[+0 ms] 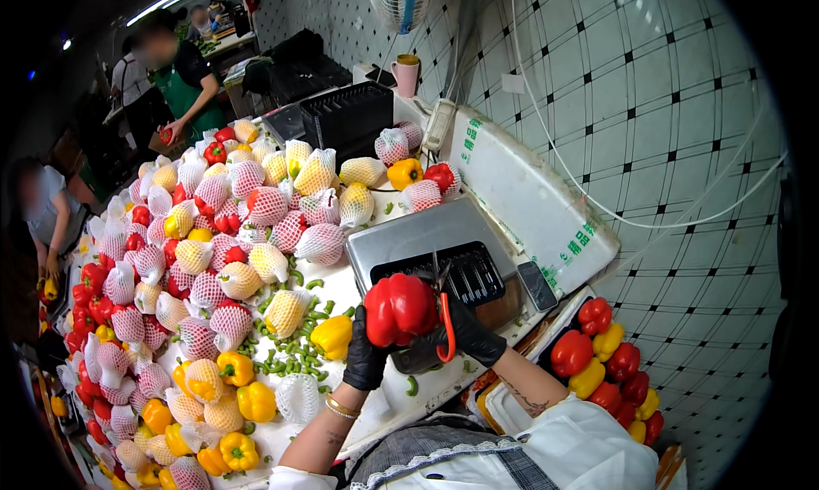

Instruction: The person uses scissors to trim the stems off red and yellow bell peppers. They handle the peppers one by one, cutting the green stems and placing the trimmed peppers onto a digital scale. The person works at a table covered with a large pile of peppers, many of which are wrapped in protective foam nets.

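Note:
A large red bell pepper (400, 309) is held up in front of me by my left hand (366, 355), which wears a black glove. My right hand (472, 330), gloved the same way, grips scissors with orange handles (446, 330). Their blades point away from me, beside the pepper's right side. Beneath and beyond them sits a metal weighing scale (390, 237) with a black plastic tray (477, 266) on its plate. A bare yellow bell pepper (333, 338) lies just left of my left hand. Cut green stems (294, 355) are scattered on the white tabletop near it.
Many red and yellow peppers in foam net sleeves (240, 279) cover the table's left side. A phone (536, 286) lies by a white foam box (531, 189). More peppers (604, 368) fill a container at right. A pink mug (405, 77) stands behind. Co-workers (185, 87) stand across the table.

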